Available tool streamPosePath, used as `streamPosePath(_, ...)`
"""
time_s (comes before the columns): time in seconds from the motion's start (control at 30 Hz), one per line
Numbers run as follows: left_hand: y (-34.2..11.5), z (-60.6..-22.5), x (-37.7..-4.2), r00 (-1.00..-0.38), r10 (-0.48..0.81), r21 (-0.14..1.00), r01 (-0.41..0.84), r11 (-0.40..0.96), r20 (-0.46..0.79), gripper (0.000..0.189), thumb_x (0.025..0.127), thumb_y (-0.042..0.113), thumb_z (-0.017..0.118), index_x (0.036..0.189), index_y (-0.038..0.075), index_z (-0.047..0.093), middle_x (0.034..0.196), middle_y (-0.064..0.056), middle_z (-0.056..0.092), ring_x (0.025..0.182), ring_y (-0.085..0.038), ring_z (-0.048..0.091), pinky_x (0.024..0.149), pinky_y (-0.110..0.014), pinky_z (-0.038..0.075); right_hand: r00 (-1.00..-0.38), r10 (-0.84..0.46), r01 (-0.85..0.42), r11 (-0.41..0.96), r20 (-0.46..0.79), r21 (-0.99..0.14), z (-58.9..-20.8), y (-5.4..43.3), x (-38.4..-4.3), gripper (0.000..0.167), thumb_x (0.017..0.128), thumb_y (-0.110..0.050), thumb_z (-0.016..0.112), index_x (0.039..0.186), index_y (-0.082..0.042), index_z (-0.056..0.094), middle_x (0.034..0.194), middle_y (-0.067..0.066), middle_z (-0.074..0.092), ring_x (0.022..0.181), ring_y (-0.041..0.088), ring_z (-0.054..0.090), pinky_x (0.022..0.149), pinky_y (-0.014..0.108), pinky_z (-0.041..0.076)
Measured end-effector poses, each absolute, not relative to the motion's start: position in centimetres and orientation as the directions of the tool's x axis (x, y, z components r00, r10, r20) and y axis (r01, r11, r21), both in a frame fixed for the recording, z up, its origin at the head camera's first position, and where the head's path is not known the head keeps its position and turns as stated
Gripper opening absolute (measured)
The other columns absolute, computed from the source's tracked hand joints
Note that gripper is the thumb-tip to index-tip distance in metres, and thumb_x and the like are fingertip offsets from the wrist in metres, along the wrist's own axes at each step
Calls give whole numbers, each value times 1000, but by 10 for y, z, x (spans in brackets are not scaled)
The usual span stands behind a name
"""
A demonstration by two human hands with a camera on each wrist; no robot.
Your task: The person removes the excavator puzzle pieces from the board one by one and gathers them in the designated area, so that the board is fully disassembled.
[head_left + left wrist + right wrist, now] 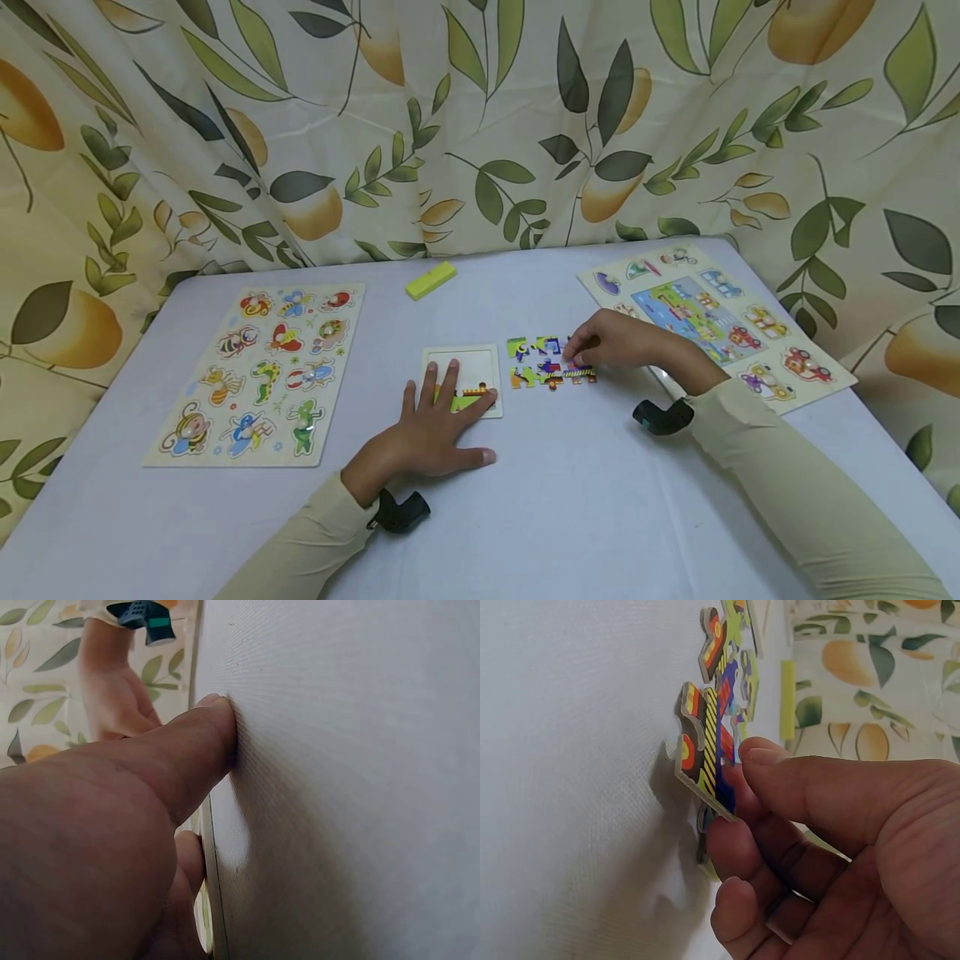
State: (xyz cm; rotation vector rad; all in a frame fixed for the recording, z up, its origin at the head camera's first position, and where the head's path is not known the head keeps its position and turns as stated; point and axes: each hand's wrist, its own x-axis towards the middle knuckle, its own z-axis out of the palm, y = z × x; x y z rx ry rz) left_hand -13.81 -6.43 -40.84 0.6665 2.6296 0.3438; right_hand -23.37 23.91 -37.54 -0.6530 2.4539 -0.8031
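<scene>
My left hand (pixel 431 425) lies spread over a small puzzle frame (pixel 489 354), its fingers straight and partly covering the inside. A few pieces with a green and orange picture show in the frame's lower part. To the right of it, several colourful jigsaw pieces (pixel 522 377) sit grouped on the table. My right hand (pixel 618 340) is at the right end of that group. In the right wrist view its thumb and fingers pinch a jigsaw piece (pixel 709 742) with a black-and-yellow striped band, which is tilted and casts a shadow on the cloth.
An insect picture board (pixel 251 375) lies on the left. A vehicle picture board (pixel 757 379) lies at the right, partly under my right forearm. A yellow-green block (pixel 431 281) sits near the back edge of the white-covered table (pixel 570 517). A patterned curtain (pixel 495 125) hangs behind.
</scene>
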Motion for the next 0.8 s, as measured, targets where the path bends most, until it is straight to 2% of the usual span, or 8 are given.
streamPosePath(0.5, -63, -409, -139, -802, 502, 341, 396, 853, -323, 79, 87, 63, 58, 154, 36, 27, 161, -16, -10, 142, -43, -19, 107, -65, -6, -801, -533, -253, 714, -273, -652, -369, 242, -234, 18, 92, 2, 61, 106, -1, 73, 98, 5, 70, 86, 19, 57, 82, 34, 48)
streamPosePath(0.8, -63, -406, -136, -809, 508, 380, 389, 839, -295, 78, 86, 58, 63, 153, 36, 30, 161, -16, -9, 143, -40, -18, 108, -65, -6, -795, -578, -331, 665, -182, -669, -368, 225, -234, 19, 95, -1, 59, 109, 1, 72, 105, 10, 70, 87, 18, 58, 83, 36, 48)
